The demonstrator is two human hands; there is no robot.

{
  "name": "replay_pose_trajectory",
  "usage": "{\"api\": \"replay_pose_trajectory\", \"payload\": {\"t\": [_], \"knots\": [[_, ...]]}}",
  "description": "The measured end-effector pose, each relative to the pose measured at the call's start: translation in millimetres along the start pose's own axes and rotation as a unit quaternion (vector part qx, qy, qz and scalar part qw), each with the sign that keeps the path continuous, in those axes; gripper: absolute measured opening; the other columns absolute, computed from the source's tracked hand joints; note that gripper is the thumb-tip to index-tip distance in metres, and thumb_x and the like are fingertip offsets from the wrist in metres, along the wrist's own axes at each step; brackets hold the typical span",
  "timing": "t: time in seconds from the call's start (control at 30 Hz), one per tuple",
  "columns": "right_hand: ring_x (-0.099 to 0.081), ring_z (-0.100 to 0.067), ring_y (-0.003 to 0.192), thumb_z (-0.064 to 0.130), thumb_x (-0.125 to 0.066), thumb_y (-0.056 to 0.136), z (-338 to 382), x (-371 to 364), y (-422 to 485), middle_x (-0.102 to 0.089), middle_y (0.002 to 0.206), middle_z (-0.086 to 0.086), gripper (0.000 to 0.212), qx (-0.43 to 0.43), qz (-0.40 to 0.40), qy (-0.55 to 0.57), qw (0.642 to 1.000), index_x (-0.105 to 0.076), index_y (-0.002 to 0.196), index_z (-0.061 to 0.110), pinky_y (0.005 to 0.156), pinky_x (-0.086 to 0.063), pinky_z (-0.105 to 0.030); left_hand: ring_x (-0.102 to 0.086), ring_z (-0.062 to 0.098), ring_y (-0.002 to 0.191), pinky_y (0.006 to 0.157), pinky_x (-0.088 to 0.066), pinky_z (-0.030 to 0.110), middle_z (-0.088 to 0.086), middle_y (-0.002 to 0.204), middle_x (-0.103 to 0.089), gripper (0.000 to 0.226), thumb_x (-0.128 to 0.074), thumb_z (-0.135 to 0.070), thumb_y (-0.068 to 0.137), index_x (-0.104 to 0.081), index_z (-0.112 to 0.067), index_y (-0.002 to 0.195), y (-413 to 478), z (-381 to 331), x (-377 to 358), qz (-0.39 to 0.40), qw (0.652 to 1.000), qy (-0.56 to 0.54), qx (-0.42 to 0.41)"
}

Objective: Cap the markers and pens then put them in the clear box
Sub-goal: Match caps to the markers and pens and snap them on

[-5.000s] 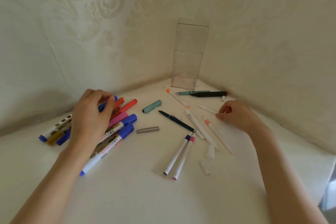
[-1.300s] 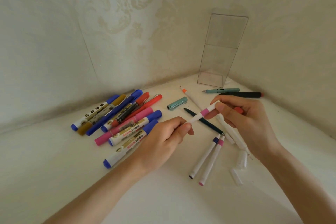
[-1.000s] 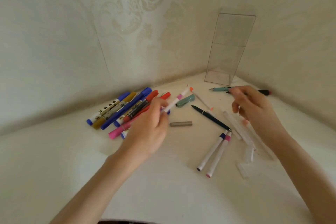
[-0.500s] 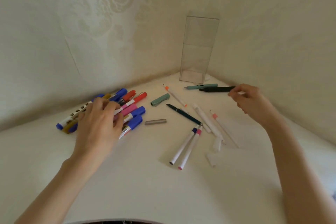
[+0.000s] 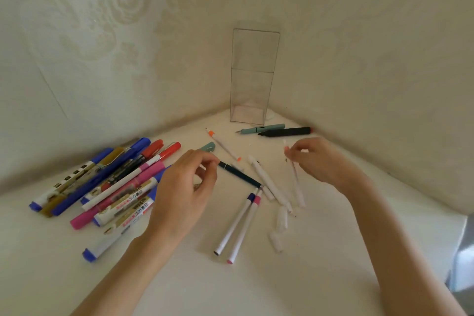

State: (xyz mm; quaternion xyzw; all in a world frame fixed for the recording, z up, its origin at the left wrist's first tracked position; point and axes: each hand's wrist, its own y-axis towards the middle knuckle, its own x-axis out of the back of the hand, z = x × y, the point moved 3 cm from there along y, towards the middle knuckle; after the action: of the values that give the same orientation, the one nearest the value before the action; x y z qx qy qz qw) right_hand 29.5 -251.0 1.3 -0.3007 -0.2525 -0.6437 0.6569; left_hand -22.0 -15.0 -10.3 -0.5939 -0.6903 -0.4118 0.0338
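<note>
On the worktop (image 5: 179, 285) two capped pens (image 5: 237, 226) lay side by side. Beyond them the left hand (image 5: 183, 187) hovered loosely curled (nothing visible in it), the right hand (image 5: 320, 159) pinched a thin white pen (image 5: 297, 187) near its upper end, and the clear box (image 5: 252, 79) stood upright in the far corner.

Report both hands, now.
Left hand: fingers curled beside the end of the dark pen; whether they hold anything cannot be told.
Right hand: fingers pinch the thin white pen near its far end.
</note>
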Motion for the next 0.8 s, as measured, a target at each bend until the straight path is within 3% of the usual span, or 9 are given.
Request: {"api": "replay_pose_trajectory", "payload": {"t": [0.07,0.17,0.3,0.4,0.53,0.7,0.8], "knots": [[-0.024,-0.013,0.038,0.030,-0.050,0.095,11.0,4.5,-5.4,-0.032,0.040,0.005,0.026,0.048,-0.003,0.133,0.990,-0.065,0.082,0.014,0.049,-0.021,-0.026,-0.063,0.011,0.070,0.055,-0.050,0.016,-0.010,0.079,-0.065,0.013,-0.056,-0.012,0.088,-0.062,-0.023,0.089,-2.7,1.0,1.2,0.005,0.998,-0.062,0.027],[-0.022,-0.013,0.040,0.023,-0.047,0.097,37.1,-5.3,-20.3,-0.030,0.040,0.006,0.023,0.112,0.020,0.223,0.968,-0.066,0.086,0.016,0.044,-0.024,-0.020,-0.066,0.011,0.070,0.064,-0.055,0.027,-0.011,0.083,-0.066,0.007,-0.054,-0.026,0.089,-0.061,-0.026,0.091,-4.7,-2.7,-1.1,0.035,0.987,-0.142,0.060],[-0.018,-0.010,0.038,0.021,-0.049,0.095,63.5,-26.1,-36.6,-0.026,0.040,0.006,0.021,0.132,0.057,0.345,0.928,-0.065,0.093,0.008,0.042,-0.019,-0.022,-0.068,0.008,0.082,0.073,-0.052,0.020,-0.010,0.087,-0.071,0.017,-0.061,-0.041,0.083,-0.062,-0.029,0.095,-7.3,-11.7,-10.5,0.092,0.967,-0.218,0.096],[-0.018,-0.009,0.036,0.022,-0.048,0.095,70.7,-35.7,-42.2,-0.025,0.038,0.006,0.022,0.136,0.072,0.388,0.909,-0.068,0.092,0.013,0.042,-0.018,-0.023,-0.069,0.009,0.079,0.068,-0.051,0.016,-0.004,0.085,-0.072,0.024,-0.061,-0.037,0.077,-0.064,-0.021,0.094,-6.4,-19.2,-14.8,0.114,0.949,-0.269,0.118],[-0.025,-0.004,0.034,0.021,-0.048,0.096,69.4,-38.5,-39.8,-0.034,0.037,0.011,0.021,0.139,0.069,0.327,0.932,-0.067,0.091,0.015,0.040,-0.026,-0.017,-0.069,0.013,0.068,0.065,-0.056,0.024,-0.003,0.077,-0.071,0.013,-0.059,-0.026,0.083,-0.063,-0.017,0.091,-3.0,-17.0,-13.2,0.093,0.943,-0.287,0.138],[-0.032,-0.010,0.046,0.026,-0.058,0.089,32.1,-4.6,-11.0,-0.038,0.048,0.010,0.012,0.118,-0.117,0.196,0.967,-0.068,0.083,0.026,0.050,-0.029,-0.027,-0.060,0.002,0.060,0.058,-0.052,0.019,-0.009,0.071,-0.067,0.013,-0.051,-0.019,0.092,-0.063,-0.019,0.088,2.7,14.0,0.9,-0.004,0.947,-0.266,0.179],[-0.034,-0.004,0.046,0.021,-0.061,0.087,23.8,-15.5,-5.8,-0.037,0.055,0.010,0.009,0.134,-0.078,0.049,0.987,-0.068,0.085,0.026,0.048,-0.027,-0.013,-0.053,0.003,0.059,0.061,-0.044,0.020,-0.007,0.074,-0.064,0.016,-0.050,-0.021,0.093,-0.064,-0.025,0.087,2.2,25.2,5.9,-0.016,0.952,-0.247,0.179]]}}
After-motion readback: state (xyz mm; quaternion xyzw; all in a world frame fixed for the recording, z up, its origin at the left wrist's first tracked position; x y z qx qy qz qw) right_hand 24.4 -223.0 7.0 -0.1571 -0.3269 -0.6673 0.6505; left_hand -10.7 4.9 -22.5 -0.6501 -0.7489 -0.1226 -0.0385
